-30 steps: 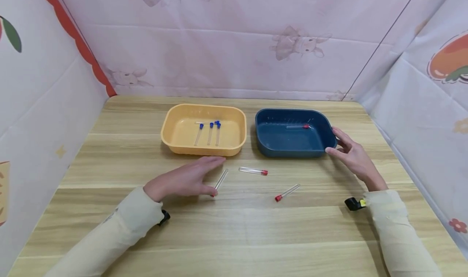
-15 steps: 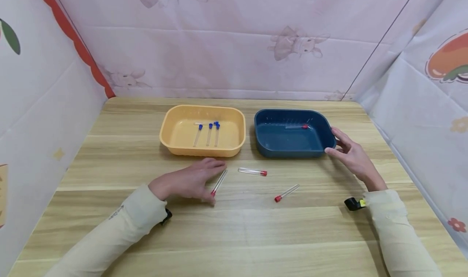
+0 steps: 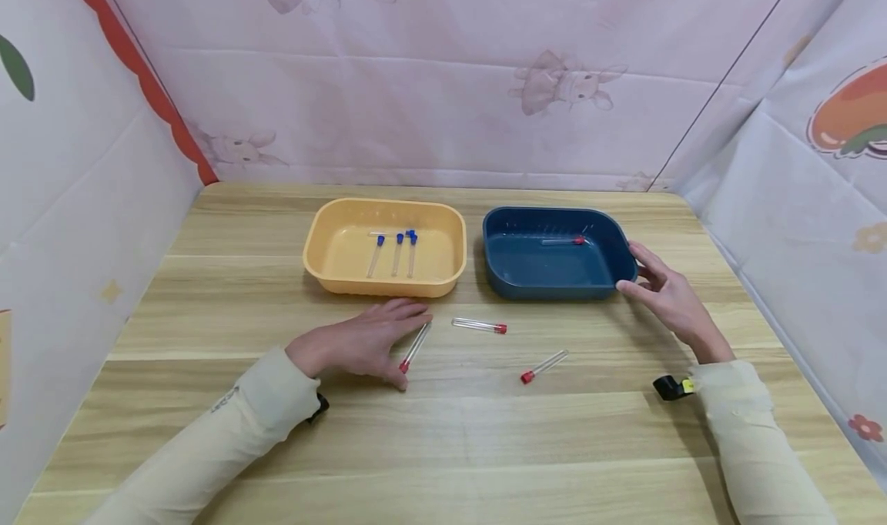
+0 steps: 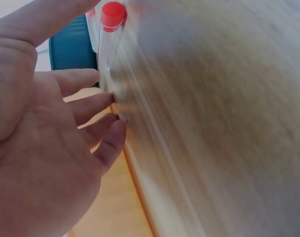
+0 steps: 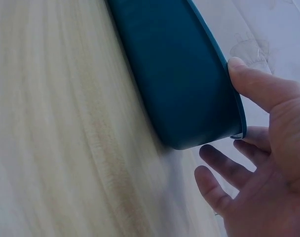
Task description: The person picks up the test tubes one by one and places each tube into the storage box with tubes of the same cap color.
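My left hand (image 3: 363, 339) reaches over a clear test tube with a red cap (image 3: 413, 348), fingers spread near its far end and thumb beside the cap. In the left wrist view that red-capped tube (image 4: 110, 29) lies in the gap between thumb and fingers. Two more red-capped tubes, one in the middle (image 3: 480, 326) and one nearer (image 3: 543, 366), lie on the table. At the right end of the dark blue tray (image 3: 554, 290) is my right hand (image 3: 672, 302); its thumb touches the rim in the right wrist view, the other fingers loosely spread.
Several blue-capped tubes (image 3: 395, 255) lie inside a yellow tray (image 3: 384, 286), left of the blue one. One red-capped tube (image 3: 564, 241) lies in the blue tray. Patterned cloth walls (image 3: 443, 117) stand behind and at both sides of the wooden table (image 3: 471, 448).
My left hand has shifted slightly right and its thumb has come nearer to me, uncovering the tube's red cap. My right hand has stayed at the blue tray.
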Available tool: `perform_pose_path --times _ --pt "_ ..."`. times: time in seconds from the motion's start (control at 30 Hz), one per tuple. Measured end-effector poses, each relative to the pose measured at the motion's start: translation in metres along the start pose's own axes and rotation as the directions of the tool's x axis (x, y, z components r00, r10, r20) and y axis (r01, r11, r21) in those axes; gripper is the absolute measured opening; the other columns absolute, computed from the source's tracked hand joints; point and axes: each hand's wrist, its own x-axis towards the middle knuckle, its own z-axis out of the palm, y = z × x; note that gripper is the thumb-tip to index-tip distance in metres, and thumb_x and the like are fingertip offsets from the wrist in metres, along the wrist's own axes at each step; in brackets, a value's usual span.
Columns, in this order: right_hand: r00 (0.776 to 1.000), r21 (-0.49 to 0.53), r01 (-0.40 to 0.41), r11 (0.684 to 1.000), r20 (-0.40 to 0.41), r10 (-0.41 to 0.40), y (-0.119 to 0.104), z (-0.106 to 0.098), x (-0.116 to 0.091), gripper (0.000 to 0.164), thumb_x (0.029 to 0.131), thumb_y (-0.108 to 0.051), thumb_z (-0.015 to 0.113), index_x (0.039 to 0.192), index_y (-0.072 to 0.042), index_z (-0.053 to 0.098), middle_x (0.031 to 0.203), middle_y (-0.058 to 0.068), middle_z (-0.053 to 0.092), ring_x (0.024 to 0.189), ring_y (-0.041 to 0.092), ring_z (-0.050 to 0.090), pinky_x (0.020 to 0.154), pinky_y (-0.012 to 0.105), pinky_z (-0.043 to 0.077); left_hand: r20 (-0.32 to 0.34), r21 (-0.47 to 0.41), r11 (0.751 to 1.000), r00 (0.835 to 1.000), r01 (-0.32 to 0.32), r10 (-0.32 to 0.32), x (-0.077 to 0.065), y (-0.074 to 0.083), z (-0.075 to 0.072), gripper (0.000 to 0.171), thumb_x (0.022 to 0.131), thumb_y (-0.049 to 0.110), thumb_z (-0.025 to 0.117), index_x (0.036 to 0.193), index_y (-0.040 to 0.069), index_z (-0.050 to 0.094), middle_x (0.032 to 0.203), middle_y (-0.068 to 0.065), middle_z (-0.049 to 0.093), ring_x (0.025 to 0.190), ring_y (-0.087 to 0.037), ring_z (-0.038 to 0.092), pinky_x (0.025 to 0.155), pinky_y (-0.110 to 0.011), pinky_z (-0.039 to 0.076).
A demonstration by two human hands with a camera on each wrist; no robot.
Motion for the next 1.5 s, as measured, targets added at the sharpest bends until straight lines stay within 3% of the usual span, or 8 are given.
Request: perform_pose_path --times 0.17,0.4,0.7,1.0,1.23,1.5 --pt "1.000 0.010 -0.011 1.000 0.000 0.011 0.0002 0.0000 -0.0004 0.077 0.102 -0.023 0.069 0.166 -0.019 0.025 0.171 0.009 0.019 0.128 0.014 0.050 0.088 0.005 0.045 -0.006 0.010 1.000 1.000 -0.013 0.013 0.0009 -0.0004 0.0015 0.103 0.084 0.041 0.087 0.163 0.009 0.030 0.171 -0.010 0.019 0.157 -0.032 0.010 0.125 -0.055 0.012" --pt "1.000 0.027 0.000 1.000 0.007 0.000 0.0027 -0.0007 0.0000 0.077 0.103 -0.019 0.068 0.166 -0.015 0.023 0.171 0.013 0.017 0.136 0.028 0.045 0.087 0.005 0.045 -0.024 0.029 0.999 0.999 -0.033 0.034 0.0013 -0.0006 0.0032 0.101 0.085 0.038 0.087 0.163 0.007 0.030 0.170 -0.012 0.020 0.157 -0.033 0.010 0.125 -0.055 0.013" --pt "1.000 0.035 -0.008 0.999 0.002 0.008 -0.0007 0.0002 -0.0007 0.077 0.102 -0.020 0.069 0.165 -0.016 0.025 0.171 0.010 0.019 0.126 0.005 0.048 0.087 0.006 0.046 -0.032 0.052 0.998 0.999 -0.023 0.025 0.0018 0.0004 0.0027 0.102 0.085 0.038 0.087 0.163 0.009 0.029 0.170 -0.011 0.022 0.156 -0.033 0.013 0.125 -0.056 0.015" --pt "1.000 0.018 0.001 1.000 -0.001 -0.001 -0.0006 0.0009 -0.0013 0.077 0.102 -0.023 0.069 0.165 -0.016 0.026 0.171 0.009 0.020 0.124 0.000 0.047 0.087 0.005 0.045 -0.030 0.058 0.998 1.000 -0.005 0.006 0.0033 0.0002 0.0038 0.098 0.086 0.039 0.086 0.163 0.011 0.032 0.170 -0.010 0.022 0.156 -0.032 0.013 0.125 -0.056 0.014" --pt "1.000 0.021 0.008 1.000 0.005 -0.008 0.0004 -0.0008 -0.0009 0.077 0.102 -0.019 0.069 0.165 -0.015 0.025 0.171 0.012 0.018 0.131 0.016 0.047 0.087 0.005 0.045 -0.054 0.054 0.999 0.998 -0.007 0.010 0.0039 -0.0001 0.0049 0.097 0.083 0.041 0.088 0.160 0.010 0.038 0.168 -0.010 0.025 0.155 -0.031 0.016 0.124 -0.056 0.017" --pt "1.000 -0.004 0.005 1.000 0.003 -0.005 0.0013 -0.0006 0.0005 0.077 0.102 -0.021 0.069 0.165 -0.016 0.025 0.171 0.012 0.019 0.129 0.013 0.048 0.086 0.004 0.044 -0.096 0.036 0.999 0.995 -0.006 0.010 0.0042 0.0027 0.0056 0.098 0.080 0.049 0.088 0.155 0.005 0.043 0.166 -0.011 0.031 0.153 -0.029 0.022 0.124 -0.053 0.020"
